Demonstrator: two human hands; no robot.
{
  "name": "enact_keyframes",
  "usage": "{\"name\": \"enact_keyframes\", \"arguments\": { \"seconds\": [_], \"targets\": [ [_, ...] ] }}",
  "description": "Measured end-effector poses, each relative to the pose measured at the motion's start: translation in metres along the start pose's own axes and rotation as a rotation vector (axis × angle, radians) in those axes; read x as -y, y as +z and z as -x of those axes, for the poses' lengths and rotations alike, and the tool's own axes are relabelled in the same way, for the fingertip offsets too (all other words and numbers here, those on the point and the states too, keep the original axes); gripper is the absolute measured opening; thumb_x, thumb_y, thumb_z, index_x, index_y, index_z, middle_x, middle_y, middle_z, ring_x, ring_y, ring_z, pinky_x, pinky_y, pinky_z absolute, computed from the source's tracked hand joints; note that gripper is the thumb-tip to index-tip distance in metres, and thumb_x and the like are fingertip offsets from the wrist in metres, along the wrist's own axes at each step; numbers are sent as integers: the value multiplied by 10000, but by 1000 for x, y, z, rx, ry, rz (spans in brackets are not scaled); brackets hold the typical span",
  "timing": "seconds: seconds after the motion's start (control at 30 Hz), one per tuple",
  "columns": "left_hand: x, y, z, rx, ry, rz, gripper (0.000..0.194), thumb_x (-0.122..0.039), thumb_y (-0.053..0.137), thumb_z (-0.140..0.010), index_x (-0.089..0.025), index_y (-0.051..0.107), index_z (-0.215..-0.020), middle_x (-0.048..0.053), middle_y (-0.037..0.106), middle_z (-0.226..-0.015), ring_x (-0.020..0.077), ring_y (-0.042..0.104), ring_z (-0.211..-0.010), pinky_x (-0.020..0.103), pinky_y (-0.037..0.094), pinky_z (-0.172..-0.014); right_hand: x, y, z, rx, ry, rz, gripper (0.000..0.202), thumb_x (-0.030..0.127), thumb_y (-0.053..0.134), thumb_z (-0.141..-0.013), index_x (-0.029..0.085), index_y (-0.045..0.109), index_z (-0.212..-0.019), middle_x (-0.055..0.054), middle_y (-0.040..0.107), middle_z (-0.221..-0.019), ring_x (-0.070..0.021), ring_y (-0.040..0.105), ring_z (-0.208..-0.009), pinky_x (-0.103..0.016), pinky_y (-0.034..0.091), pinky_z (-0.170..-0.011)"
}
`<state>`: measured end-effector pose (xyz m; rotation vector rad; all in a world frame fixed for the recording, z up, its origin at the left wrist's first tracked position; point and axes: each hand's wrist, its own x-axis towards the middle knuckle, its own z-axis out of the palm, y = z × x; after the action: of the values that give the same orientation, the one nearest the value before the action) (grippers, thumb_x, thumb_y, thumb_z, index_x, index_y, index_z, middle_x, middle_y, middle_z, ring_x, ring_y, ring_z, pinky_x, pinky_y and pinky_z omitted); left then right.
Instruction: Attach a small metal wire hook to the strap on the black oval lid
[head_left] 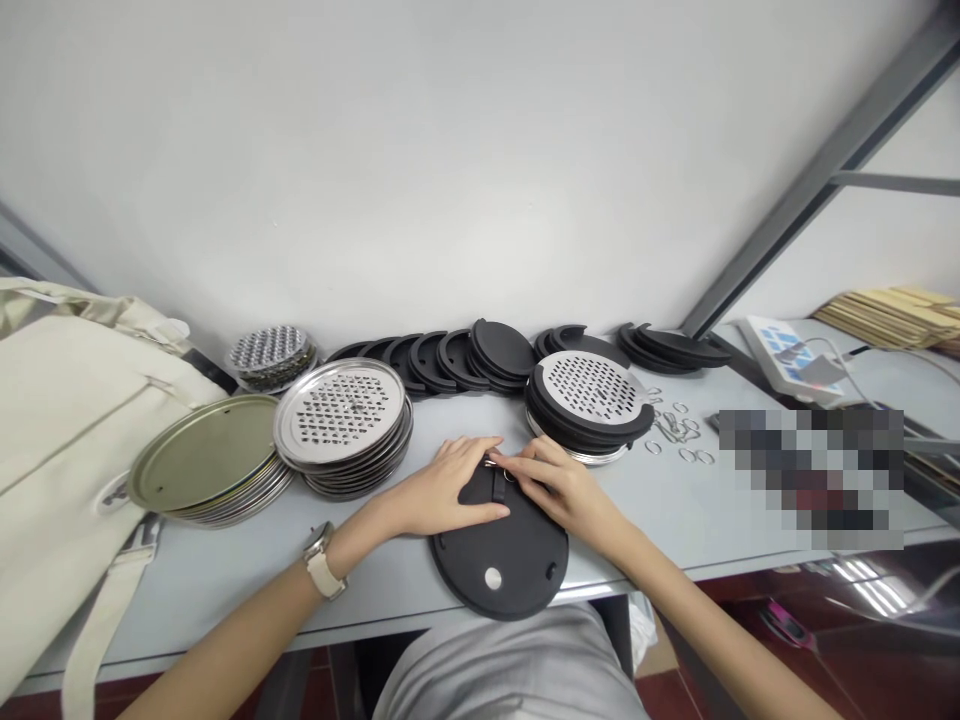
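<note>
At the far edge of the black disc, a short dark strap lies with its long axis running toward the person, its small metal fitting between both hands' fingertips: the right hand closes its fingers in a pinch on it, while the left hand spreads thumb and fingers around the strap, its exact fingertip hold unclear. The disc looks matte and smooth, with a shiny round spot near its close edge. Left beyond it sit pierced metal plates; right beyond it, loose wire-thin rings.
</note>
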<state>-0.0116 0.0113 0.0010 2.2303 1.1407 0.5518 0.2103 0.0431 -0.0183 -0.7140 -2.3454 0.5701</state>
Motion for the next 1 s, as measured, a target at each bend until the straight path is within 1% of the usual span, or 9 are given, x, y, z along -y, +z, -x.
{"name": "enact_keyframes", "arguments": {
  "seconds": [0.1,0.23,0.37,0.4,0.5,0.57,0.73,0.87,1.0],
  "targets": [
    [0,0,0,1,-15,-5,721,-511,576,-818,-234,269,-1409,127,411,-1384,280,368,-1290,478,360,-1033,0,0,0,8,24,11,398,211,410,-954,294,483,-1336,-43,527,-854,-177,503,-804,-342,489,-771],
    [0,0,0,16,-62,9,871,-534,586,-802,-229,109,-1464,145,377,-1412,296,333,-1320,497,329,-1053,1,0,-1,17,5,-9,355,205,424,-948,294,550,-1268,-43,543,-863,-179,505,-807,-330,477,-756],
    [0,0,0,29,-57,-5,855,-556,558,-813,-232,108,-1465,135,263,-1488,308,273,-1354,513,284,-1080,3,-1,-2,-6,64,-50,428,190,428,-946,287,436,-1363,-35,563,-851,-181,508,-802,-340,463,-769],
    [0,0,0,27,-55,-3,858,-560,555,-813,-229,107,-1465,137,258,-1489,308,274,-1353,511,287,-1079,3,-1,-2,-5,73,-58,430,185,428,-945,288,437,-1363,-37,563,-856,-179,510,-808,-336,462,-768],
    [0,0,1,28,-72,11,863,-565,564,-804,-232,120,-1464,136,326,-1450,297,313,-1330,495,320,-1063,2,-1,-1,14,63,-72,384,170,424,-944,291,525,-1294,-40,552,-868,-172,511,-822,-315,461,-760],
    [-1,0,1,33,-85,19,862,-563,574,-797,-238,132,-1462,127,373,-1418,290,331,-1316,488,331,-1057,1,0,0,19,48,-75,371,168,430,-942,290,552,-1270,-41,547,-870,-170,506,-825,-310,460,-763],
    [-1,-2,1,47,-91,19,862,-577,557,-802,-240,124,-1468,117,299,-1471,300,280,-1344,480,294,-1080,-1,1,0,17,38,-58,412,171,441,-938,286,493,-1330,-35,522,-840,-172,487,-800,-318,457,-762],
    [-1,-2,0,47,-88,30,874,-565,568,-801,-234,114,-1470,121,397,-1397,297,319,-1316,470,305,-1069,-2,1,0,28,9,-57,380,174,453,-934,296,546,-1282,-46,531,-877,-175,489,-818,-321,457,-768],
    [-1,-2,0,42,-81,40,859,-554,571,-804,-245,122,-1467,121,406,-1386,300,329,-1308,476,307,-1063,-2,1,0,26,19,-54,375,174,455,-933,290,552,-1276,-50,536,-878,-177,494,-816,-327,462,-768]
  ]
}}
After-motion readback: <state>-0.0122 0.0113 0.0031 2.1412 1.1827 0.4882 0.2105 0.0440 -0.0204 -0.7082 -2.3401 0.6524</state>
